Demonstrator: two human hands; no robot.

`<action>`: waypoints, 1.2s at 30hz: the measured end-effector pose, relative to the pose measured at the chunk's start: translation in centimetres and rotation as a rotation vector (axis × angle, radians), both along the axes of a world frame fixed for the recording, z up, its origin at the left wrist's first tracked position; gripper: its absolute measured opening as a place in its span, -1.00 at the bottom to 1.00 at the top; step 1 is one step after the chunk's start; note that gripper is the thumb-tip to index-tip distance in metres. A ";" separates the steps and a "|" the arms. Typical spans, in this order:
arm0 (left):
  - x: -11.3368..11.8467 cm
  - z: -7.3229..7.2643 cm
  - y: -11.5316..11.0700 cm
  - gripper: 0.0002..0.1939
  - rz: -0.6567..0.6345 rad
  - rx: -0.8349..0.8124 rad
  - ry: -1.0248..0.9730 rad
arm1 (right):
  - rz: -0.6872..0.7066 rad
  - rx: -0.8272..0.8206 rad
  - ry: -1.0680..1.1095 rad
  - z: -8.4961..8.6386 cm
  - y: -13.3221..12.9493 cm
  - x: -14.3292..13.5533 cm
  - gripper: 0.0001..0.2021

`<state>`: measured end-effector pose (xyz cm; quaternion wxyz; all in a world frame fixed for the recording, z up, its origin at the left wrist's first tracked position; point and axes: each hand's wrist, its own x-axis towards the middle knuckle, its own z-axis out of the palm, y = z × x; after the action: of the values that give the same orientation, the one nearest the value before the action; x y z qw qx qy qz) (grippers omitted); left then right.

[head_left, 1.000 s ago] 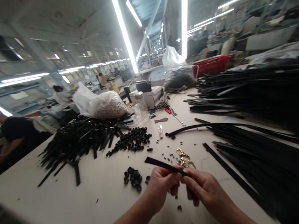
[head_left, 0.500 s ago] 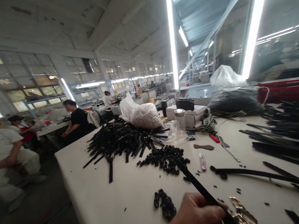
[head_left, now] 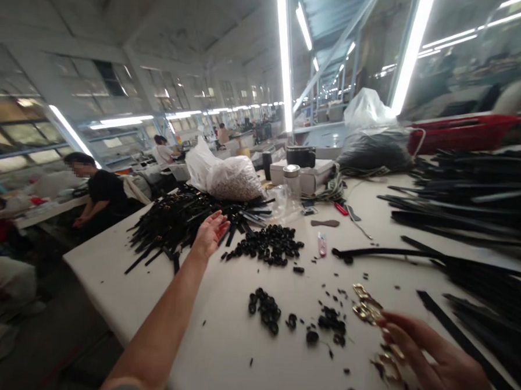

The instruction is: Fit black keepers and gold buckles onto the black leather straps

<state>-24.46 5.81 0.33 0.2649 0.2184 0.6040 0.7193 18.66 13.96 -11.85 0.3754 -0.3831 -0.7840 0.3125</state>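
Observation:
My left hand point(head_left: 212, 233) is stretched out over the near edge of a heap of short black straps point(head_left: 167, 219), fingers apart and nothing in it. Beside it lies a pile of small black loops point(head_left: 269, 244). At the lower right, my right hand point(head_left: 423, 343) has thumb and fingers pinched at gold-coloured buckles point(head_left: 367, 308). More gold buckles point(head_left: 389, 367) lie on the table below those fingers. A smaller group of black loops point(head_left: 264, 311) and some black scraps point(head_left: 332, 321) sit between the hands.
Long black straps point(head_left: 474, 200) cover the right side of the white table point(head_left: 217, 355). Farther back stand a filled plastic bag point(head_left: 235, 179), a glass jar point(head_left: 291, 179), a white box point(head_left: 316, 177) and a dark sack point(head_left: 372, 148). A person in black point(head_left: 108, 187) sits at the left.
My left hand has moved away to the strap heap and no longer holds the black strap. More of my right hand shows beside the buckles. The view has shifted right.

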 end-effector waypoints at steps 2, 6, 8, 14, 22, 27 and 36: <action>1.3 -1.5 -2.2 -0.74 -0.114 -0.125 0.064 | -0.010 -0.024 -0.004 1.5 -0.2 0.0 -0.65; 5.2 -4.0 -6.4 -0.70 -0.382 -0.384 0.206 | -0.002 -0.033 -0.009 2.3 -0.6 -0.5 -0.70; 6.8 -4.9 -7.6 -0.67 -0.469 -0.503 0.345 | -0.023 0.008 -0.017 2.5 -0.9 -0.6 -0.73; 10.3 -6.9 -6.7 -0.65 -0.566 -0.694 0.799 | -0.236 0.260 -0.116 3.6 0.3 0.9 -0.75; 16.6 -6.8 -3.7 -0.75 -0.889 -0.567 0.834 | -0.584 0.238 -0.800 4.9 2.8 4.4 -0.79; 18.9 -6.3 -2.6 -0.80 -0.862 -0.466 0.831 | -0.500 0.262 -0.977 4.8 2.8 4.1 -0.89; 19.6 -8.7 -2.9 -0.83 -0.708 -0.172 0.796 | -0.400 0.310 -1.009 5.1 2.1 2.9 -0.86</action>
<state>-4.90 2.90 -8.33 0.2586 0.6420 0.6038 0.3955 21.53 16.05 -6.74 0.0579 -0.5666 -0.8151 -0.1058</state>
